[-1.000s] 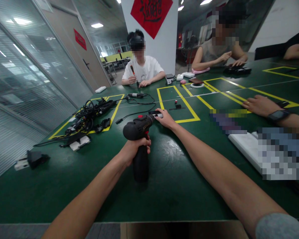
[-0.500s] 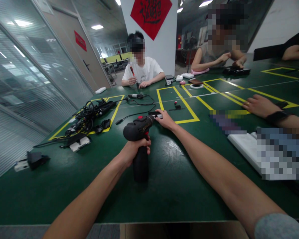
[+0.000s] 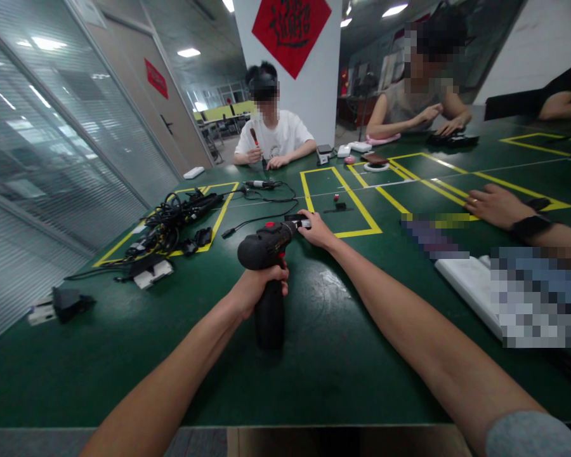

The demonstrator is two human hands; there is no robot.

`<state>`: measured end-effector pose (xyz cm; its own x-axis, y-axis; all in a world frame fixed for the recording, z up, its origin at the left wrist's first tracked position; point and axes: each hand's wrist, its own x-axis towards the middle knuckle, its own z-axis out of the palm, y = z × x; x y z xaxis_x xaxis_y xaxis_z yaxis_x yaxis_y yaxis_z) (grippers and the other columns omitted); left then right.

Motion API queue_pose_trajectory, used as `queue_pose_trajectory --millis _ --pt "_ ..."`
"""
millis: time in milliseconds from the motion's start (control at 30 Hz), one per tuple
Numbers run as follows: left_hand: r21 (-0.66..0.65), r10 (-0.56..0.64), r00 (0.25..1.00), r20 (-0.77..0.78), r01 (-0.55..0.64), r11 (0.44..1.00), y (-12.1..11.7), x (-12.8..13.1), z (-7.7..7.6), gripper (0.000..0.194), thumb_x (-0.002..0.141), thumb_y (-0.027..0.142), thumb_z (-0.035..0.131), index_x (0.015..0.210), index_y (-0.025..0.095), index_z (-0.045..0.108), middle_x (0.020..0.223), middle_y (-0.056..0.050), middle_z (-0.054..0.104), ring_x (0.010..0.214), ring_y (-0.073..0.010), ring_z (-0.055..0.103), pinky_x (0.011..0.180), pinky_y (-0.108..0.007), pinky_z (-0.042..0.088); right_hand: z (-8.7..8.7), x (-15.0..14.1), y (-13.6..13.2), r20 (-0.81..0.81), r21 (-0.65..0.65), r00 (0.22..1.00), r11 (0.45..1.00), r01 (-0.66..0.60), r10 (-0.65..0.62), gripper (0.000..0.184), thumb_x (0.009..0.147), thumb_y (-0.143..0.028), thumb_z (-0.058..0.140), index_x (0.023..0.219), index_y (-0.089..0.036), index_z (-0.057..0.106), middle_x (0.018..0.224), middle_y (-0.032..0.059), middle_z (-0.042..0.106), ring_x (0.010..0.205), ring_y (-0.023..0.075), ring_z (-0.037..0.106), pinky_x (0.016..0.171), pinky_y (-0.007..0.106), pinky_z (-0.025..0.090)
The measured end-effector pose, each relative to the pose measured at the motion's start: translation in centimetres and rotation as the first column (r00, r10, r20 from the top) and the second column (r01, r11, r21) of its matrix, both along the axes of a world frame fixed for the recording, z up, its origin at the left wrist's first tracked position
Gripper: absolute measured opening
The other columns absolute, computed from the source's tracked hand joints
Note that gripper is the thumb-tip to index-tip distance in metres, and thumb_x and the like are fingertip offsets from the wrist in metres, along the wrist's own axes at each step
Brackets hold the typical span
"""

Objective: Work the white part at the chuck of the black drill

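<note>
While we read the bench from left to right, black cables [image 3: 166, 222] lie tangled within yellow tape; our left hand [image 3: 259, 289] closes around a black cordless drill [image 3: 261, 249], held upright above the tabletop, and our right hand [image 3: 316, 230] lies partly open against a black-and-silver piece [image 3: 297, 220] at the drill's nose, its grip uncertain.

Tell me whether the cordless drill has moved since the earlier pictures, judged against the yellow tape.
No. The cordless drill sits where it was, its nose just left of the yellow tape rectangle's near corner.
</note>
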<state>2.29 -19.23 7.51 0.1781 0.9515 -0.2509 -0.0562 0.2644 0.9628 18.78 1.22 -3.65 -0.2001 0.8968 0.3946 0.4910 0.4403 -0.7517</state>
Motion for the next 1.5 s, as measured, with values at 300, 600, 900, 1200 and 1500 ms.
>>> queue_pose_trajectory --millis 300,600,900,1200,1500 --pt "-0.007 -0.005 1.000 0.003 0.005 1.000 -0.03 -0.03 0.05 0.022 0.062 0.017 0.065 0.081 0.013 0.055 0.071 0.000 0.059 0.052 -0.0098 0.056 0.054 -0.023 0.044 0.00 0.18 -0.02 -0.002 -0.004 1.000 1.000 -0.018 0.018 0.059 0.073 -0.018 0.060 0.132 -0.020 0.052 0.118 0.0102 0.048 0.111 0.0244 0.056 0.106 0.041 0.042" --pt "-0.011 -0.012 1.000 0.027 0.013 1.000 0.05 -0.14 -0.18 0.024 0.062 0.018 0.066 0.082 0.013 0.055 0.073 0.000 0.059 0.051 -0.0088 0.056 0.053 -0.022 0.043 -0.22 0.08 0.09 -0.031 0.005 0.999 1.000 -0.017 0.017 0.058 0.072 -0.016 0.058 0.129 -0.020 0.054 0.118 0.0096 0.048 0.109 0.0238 0.056 0.106 0.041 0.042" --pt "-0.017 -0.004 0.999 0.034 0.004 1.000 0.04 -0.17 -0.14 0.023 0.063 0.017 0.065 0.083 0.013 0.055 0.071 0.000 0.059 0.052 -0.0093 0.056 0.053 -0.022 0.044 -0.36 0.14 0.29 -0.031 0.026 0.999 0.999 -0.018 0.019 0.056 0.072 -0.018 0.059 0.128 -0.020 0.055 0.115 0.0097 0.049 0.106 0.0243 0.056 0.104 0.042 0.044" --pt "-0.010 -0.002 1.000 0.020 0.002 1.000 0.03 -0.20 -0.11 0.023 0.063 0.017 0.064 0.083 0.014 0.054 0.068 0.001 0.056 0.051 -0.0100 0.056 0.053 -0.023 0.044 -0.07 0.05 0.03 -0.040 0.015 0.999 1.000 -0.014 0.015 0.054 0.072 -0.019 0.059 0.127 -0.019 0.056 0.115 0.0099 0.049 0.103 0.0233 0.058 0.102 0.040 0.045" --pt "-0.011 -0.011 1.000 0.009 0.011 1.000 0.08 -0.28 -0.21 0.022 0.063 0.018 0.064 0.082 0.014 0.054 0.064 0.002 0.054 0.051 -0.0106 0.056 0.054 -0.023 0.044 -0.06 0.06 -0.02 -0.027 0.015 1.000 1.000 -0.010 0.010 0.055 0.073 -0.020 0.059 0.128 -0.019 0.055 0.115 0.0100 0.049 0.105 0.0237 0.057 0.103 0.040 0.044"
